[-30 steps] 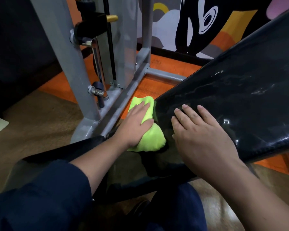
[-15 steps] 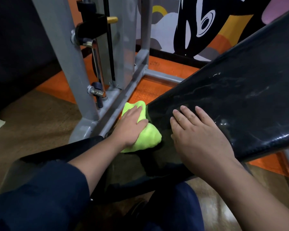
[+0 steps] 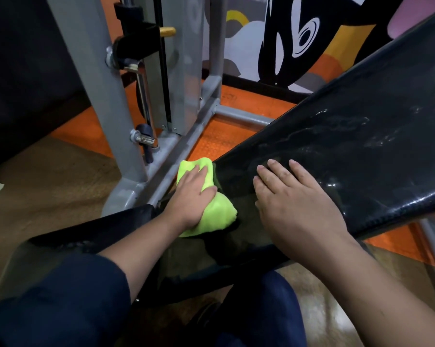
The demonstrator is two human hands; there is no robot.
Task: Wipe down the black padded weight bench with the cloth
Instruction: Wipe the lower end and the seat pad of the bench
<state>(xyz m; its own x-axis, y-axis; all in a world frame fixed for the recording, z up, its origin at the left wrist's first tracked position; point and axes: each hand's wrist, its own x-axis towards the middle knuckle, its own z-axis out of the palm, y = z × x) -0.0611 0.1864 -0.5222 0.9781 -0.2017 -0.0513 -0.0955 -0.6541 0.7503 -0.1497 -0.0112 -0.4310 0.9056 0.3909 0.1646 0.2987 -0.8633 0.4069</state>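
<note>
Lime-green microfibre cloth [image 3: 212,209], bunched into a loose wad, lies under the left hand [image 3: 190,196] at the near-left lower corner of the black padded vinyl weight bench backrest [image 3: 349,151]. Compared with one second ago, the cloth and left hand have travelled only slightly along that corner: the far edge of the cloth reaches toward the grey steel machine frame [image 3: 166,156], and the wad remains pressed into the junction where the inclined backrest meets the black seat pad [image 3: 106,229]. The change indicates short scrubbing strokes on the corner, not a long pass. Judged from the streaked, wet-looking sheen over the backrest to the right, much of the inclined surface has probably been covered already; the junction and the seat pad appear to be the area in hand.

The left hand lies palm-down with fingers curled over the cloth, pressing and gripping it. Just right of the cloth, not touching it, the right hand [image 3: 294,199] rests flat and open on the backrest, fingers spread and pointing far-left, holding nothing; it has stayed in place, apparently bracing the pad. Orange rubber flooring [image 3: 219,136] lies beyond.
</note>
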